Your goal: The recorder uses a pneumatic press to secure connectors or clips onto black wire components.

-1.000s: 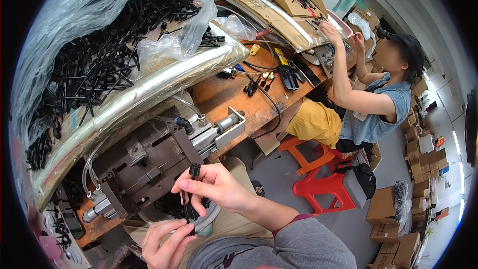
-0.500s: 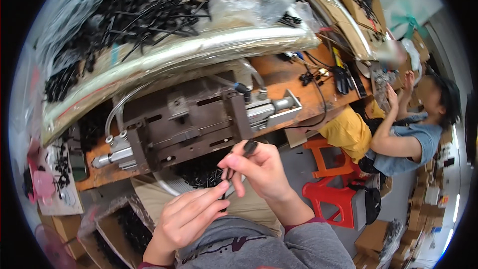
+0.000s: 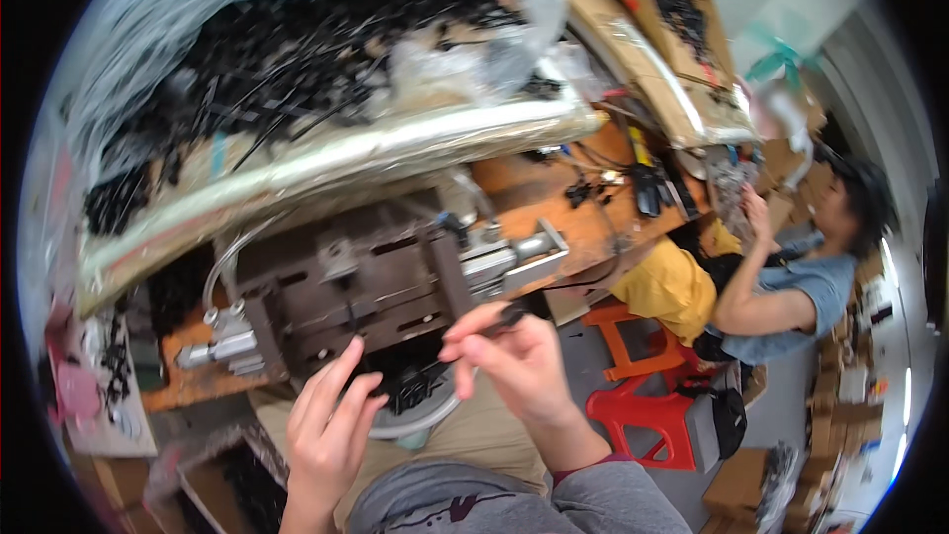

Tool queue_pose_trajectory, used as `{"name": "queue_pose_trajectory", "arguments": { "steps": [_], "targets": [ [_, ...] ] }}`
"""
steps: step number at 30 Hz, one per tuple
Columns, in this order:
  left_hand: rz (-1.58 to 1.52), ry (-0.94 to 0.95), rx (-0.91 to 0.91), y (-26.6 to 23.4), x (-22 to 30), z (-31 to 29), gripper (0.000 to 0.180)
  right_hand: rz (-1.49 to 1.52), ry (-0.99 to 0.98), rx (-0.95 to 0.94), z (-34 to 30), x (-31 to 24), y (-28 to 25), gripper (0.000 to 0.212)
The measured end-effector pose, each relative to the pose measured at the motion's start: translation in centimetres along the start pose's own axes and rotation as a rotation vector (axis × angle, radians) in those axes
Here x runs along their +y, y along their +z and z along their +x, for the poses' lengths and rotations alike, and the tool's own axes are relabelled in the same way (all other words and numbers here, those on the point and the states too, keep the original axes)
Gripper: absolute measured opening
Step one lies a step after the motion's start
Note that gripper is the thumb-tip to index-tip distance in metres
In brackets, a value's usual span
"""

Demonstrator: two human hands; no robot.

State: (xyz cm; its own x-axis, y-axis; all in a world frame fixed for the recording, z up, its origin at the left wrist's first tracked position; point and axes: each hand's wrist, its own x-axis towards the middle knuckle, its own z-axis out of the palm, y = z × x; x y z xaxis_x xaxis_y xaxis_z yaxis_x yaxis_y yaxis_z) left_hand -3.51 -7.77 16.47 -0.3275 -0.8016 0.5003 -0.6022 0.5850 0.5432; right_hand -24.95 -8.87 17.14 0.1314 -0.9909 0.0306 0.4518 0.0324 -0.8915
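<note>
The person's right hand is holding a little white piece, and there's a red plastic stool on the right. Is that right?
Not quite: the person's right hand holds a small black piece, not a white one, as the head view shows. The red plastic stool is indeed on the right.

the machine (image 3: 287,297) stands on the workbench (image 3: 524,178); behind it, the heap of rods (image 3: 287,69) lies within plastic sheeting (image 3: 104,104); before it are the bowl (image 3: 395,429), the left hand (image 3: 331,425) and the right hand (image 3: 519,361); to its right, stools (image 3: 652,415) and a co-worker (image 3: 801,287).
</note>
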Motion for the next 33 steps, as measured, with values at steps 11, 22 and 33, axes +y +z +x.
{"name": "queue_pose_trajectory", "arguments": {
  "steps": [11,22,33],
  "targets": [
    [0.258,-0.012,-0.071,1.4,-1.4,-0.1,0.026,-0.003,-0.099,0.023,-0.6,1.2,0.7,0.015],
    [0.307,-0.039,-0.105,1.4,-1.3,0.7,0.024,0.153,-0.036,0.032,-0.5,1.3,0.0,0.017],
    [0.022,-0.115,-0.084,0.1,-0.4,1.2,0.035,0.287,0.042,0.052,-0.8,1.4,-0.1,0.018]
  ]
}}
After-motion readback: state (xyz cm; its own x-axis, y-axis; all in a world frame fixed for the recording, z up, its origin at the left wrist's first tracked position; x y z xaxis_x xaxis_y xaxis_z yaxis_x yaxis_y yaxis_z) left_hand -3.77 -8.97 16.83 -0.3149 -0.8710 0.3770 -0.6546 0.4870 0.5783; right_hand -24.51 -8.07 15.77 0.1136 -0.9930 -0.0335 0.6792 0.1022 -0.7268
